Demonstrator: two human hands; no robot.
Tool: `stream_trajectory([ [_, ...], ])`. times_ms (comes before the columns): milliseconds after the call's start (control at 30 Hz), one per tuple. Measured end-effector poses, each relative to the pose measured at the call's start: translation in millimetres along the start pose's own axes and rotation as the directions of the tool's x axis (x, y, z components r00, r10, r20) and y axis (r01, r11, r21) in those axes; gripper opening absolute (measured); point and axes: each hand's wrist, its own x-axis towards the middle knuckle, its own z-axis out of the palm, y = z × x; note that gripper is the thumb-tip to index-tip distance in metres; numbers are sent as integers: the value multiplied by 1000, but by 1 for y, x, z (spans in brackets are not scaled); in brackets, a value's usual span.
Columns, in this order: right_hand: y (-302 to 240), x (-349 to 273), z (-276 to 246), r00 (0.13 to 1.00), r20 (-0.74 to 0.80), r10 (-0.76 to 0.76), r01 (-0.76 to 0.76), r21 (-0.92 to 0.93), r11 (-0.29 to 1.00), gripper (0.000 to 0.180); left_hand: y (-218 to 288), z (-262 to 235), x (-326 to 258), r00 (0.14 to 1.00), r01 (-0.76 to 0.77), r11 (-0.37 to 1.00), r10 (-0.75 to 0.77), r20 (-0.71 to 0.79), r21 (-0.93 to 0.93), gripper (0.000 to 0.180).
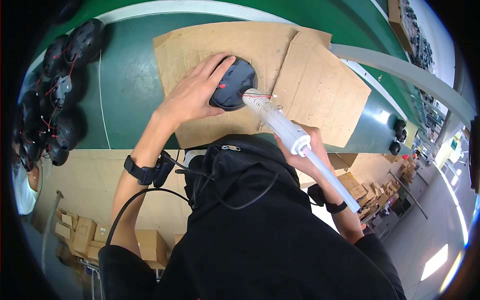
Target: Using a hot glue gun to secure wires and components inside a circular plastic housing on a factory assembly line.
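Now, left hand (pixel 192 95): lying spread, pressing the black round part (pixel 235 82).
Right hand (pixel 307 150): gripping the white glue gun (pixel 282 125), tip touching the part.

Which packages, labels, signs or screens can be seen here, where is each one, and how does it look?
Brown cardboard boxes: stacked on the floor at lower left, closed, plain.
More brown cardboard boxes: on the floor at right, below the green table's edge, small and piled.
Flat brown cardboard sheets: spread on the green table, under the black round part.
Green sign: small, at far right, hanging.
No screens show.
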Motion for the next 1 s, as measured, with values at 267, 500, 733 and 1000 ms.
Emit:
stream_trajectory([
  [267, -29, 18, -15, 999, 50, 7, -8, 6, 1000, 13, 0, -1, -1, 1000, 11, 1000, -12, 17, 13, 113],
  [500, -47, 29, -24, 980, 124, 154, -152, -28, 988, 15, 0, 0, 1, 1000, 7, 1000, -7, 22, 14, 113],
  [733, -65, 39, -29, 978, 141, 152, -125, -184, 975, 16, 2, -4, 2, 1000, 7, 1000, -6, 30, -15, 111],
  [1000, -40, 9, -27, 970, -191, 150, -137, 83, 987, 15, 1, -1, -3, 1000, 1, 1000, -1, 12, -16, 111],
])
